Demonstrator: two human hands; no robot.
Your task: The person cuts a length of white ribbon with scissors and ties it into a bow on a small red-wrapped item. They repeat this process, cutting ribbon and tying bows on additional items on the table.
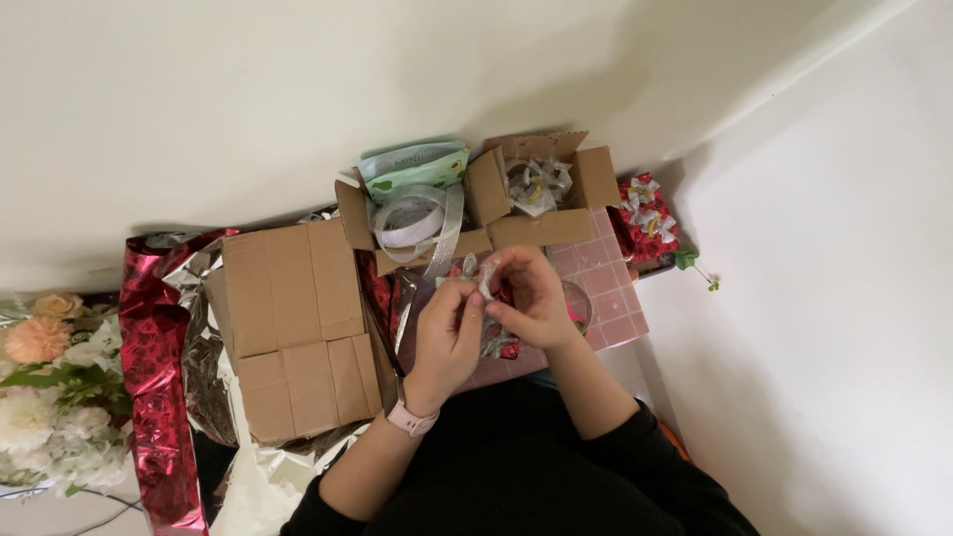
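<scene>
1. The small silvery ribbon piece (484, 280) sits between both hands, above the pink tiled surface (615, 298) near its middle
2. Left hand (447, 337) fingers (465, 298) pinch its lower-left side; right hand (531, 298) fingers clamp its right — both equally near
3. A silver strip (442, 248) trails up toward the open cardboard box (417, 223) at the far edge

Green pouch (412, 164) behind open carton (541, 189); flattened brown box (298, 328) at left
</scene>
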